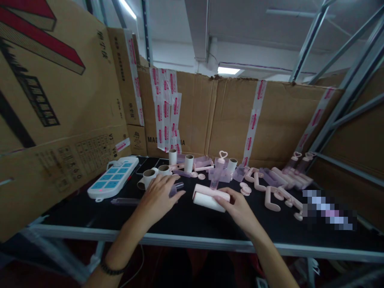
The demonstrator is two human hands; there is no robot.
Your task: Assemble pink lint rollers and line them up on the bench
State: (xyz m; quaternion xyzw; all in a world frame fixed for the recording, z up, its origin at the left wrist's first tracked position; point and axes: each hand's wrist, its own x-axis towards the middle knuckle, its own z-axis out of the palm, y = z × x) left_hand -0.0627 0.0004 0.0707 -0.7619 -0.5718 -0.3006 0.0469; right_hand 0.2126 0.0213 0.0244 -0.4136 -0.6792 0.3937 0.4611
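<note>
My right hand (232, 204) holds a lint roller (210, 200) by one end of its head; the head has a pale pink cover and a white roll, and a clear purple handle with a heart-shaped loop (223, 154) points away from me. My left hand (159, 194) is spread, palm down, over the black table, beside a clear purple piece (179, 186). Whether its fingertips touch that piece I cannot tell. White paper rolls (149, 178) stand and lie just beyond the left hand.
A white power strip (115, 178) lies at the left. Pink and purple plastic parts (272, 200) are scattered at the right, with assembled rollers (295, 174) behind. Cardboard walls (192, 116) close off the back and left. A metal edge (186, 241) runs along the front.
</note>
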